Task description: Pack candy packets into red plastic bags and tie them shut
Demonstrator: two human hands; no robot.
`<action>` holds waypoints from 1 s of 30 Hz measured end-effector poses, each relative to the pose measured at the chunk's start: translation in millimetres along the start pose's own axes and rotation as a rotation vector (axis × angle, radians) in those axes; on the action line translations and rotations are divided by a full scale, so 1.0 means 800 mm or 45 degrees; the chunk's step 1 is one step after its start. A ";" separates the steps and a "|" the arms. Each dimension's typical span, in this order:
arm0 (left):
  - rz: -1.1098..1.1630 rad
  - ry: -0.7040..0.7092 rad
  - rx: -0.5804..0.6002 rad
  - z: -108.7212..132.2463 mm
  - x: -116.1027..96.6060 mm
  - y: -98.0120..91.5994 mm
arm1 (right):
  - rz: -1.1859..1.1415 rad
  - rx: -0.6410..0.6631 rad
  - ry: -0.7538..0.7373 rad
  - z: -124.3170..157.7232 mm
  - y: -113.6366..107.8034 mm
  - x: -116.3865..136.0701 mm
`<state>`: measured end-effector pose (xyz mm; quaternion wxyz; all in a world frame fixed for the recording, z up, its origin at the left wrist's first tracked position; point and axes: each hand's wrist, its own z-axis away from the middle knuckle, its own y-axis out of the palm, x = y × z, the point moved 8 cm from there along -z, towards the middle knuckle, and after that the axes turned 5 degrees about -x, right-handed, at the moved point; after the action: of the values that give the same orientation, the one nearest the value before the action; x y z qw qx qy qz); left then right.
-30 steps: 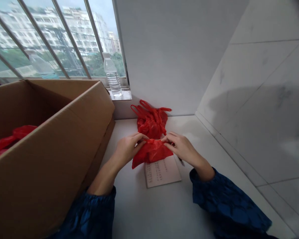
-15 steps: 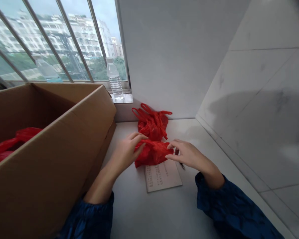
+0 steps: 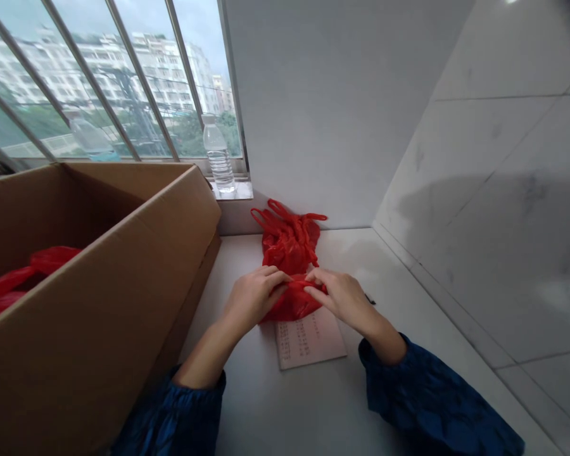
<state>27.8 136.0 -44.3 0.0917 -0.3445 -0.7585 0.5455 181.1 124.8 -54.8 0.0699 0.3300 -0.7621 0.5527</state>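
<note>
My left hand [image 3: 253, 296] and my right hand [image 3: 338, 296] meet over a bunched red plastic bag [image 3: 289, 303], with the fingers of both closed on its top. The bag lies partly over a sheet of handwritten paper [image 3: 310, 342]. Just behind my hands rests a second crumpled red plastic bag [image 3: 289, 244], its handles looped toward the wall. It touches the bag I hold. A small dark pen tip [image 3: 370, 299] shows beyond my right hand.
A large open cardboard box [image 3: 123, 209] stands to the left, with red plastic [image 3: 14, 285] inside. A plastic water bottle [image 3: 217, 155] stands on the window ledge. Marble tile walls [image 3: 484, 190] rise at the right of the white counter [image 3: 247, 405].
My hands have moved closer together and my right hand has closed onto the bag. The held bag is gathered tighter and looks smaller, and more of the paper shows.
</note>
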 end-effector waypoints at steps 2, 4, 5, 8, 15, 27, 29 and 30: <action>-0.005 -0.113 -0.053 0.002 0.016 -0.015 | -0.012 -0.011 0.054 0.000 -0.011 -0.012; -0.017 -0.263 -0.124 0.005 0.038 -0.032 | 0.002 -0.074 0.164 0.000 -0.027 -0.031; -0.021 -0.334 -0.155 0.008 0.048 -0.039 | 0.020 -0.106 0.215 0.001 -0.035 -0.039; -0.019 -0.404 -0.200 0.011 0.056 -0.051 | 0.090 -0.128 0.295 0.004 -0.045 -0.047; -0.024 0.036 -0.156 0.002 -0.012 -0.046 | -0.052 -0.149 0.159 0.006 -0.036 -0.005; 0.982 -0.164 -0.760 0.026 0.002 -0.106 | -0.172 -0.888 -0.071 0.045 -0.130 0.031; 1.076 -0.052 -0.682 0.029 -0.018 -0.109 | -0.206 -0.938 -0.304 0.059 -0.129 0.073; 1.117 0.001 -0.627 0.030 -0.027 -0.109 | -0.234 -0.873 -0.410 0.060 -0.121 0.091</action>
<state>-5.6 89.8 29.1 -0.2301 -0.6425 -0.6483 0.3375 193.1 34.2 38.3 0.1048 0.4371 -0.8709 0.1986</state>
